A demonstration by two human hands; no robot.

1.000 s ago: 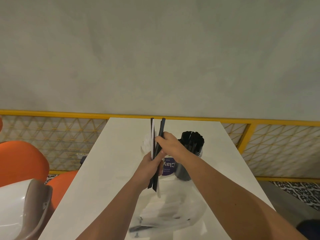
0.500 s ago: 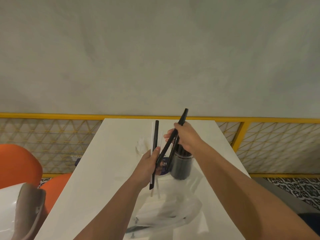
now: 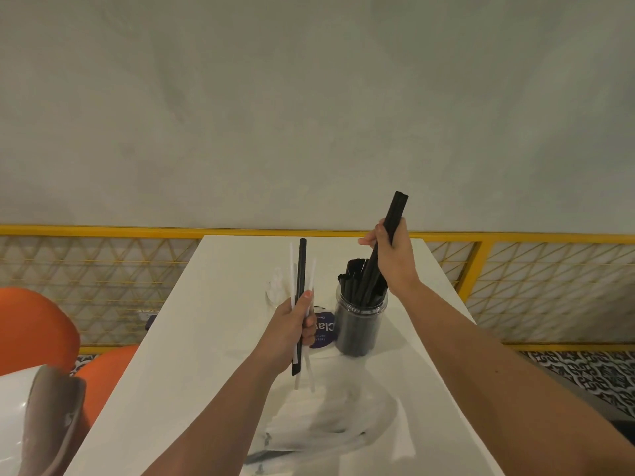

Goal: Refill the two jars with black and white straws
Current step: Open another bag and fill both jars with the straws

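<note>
Table (image 3: 213, 304): lay beneath both hands.
Plastic wrapper (image 3: 330, 420): crumpled, nearer the body than the left hand.
Black jar (image 3: 360, 328): directly under the right hand, nearly full.
Clear jar (image 3: 275, 293): just beyond the left hand; contents blurred.
Right hand (image 3: 393, 262): clenched round a black bundle (image 3: 397, 211), its lower ends inside the black jar; the step was likely dropping them in.
Left hand (image 3: 288, 328): gripped one black straw (image 3: 302, 262) and thin white straws (image 3: 291, 266); next probably called for sorting these by colour.
</note>
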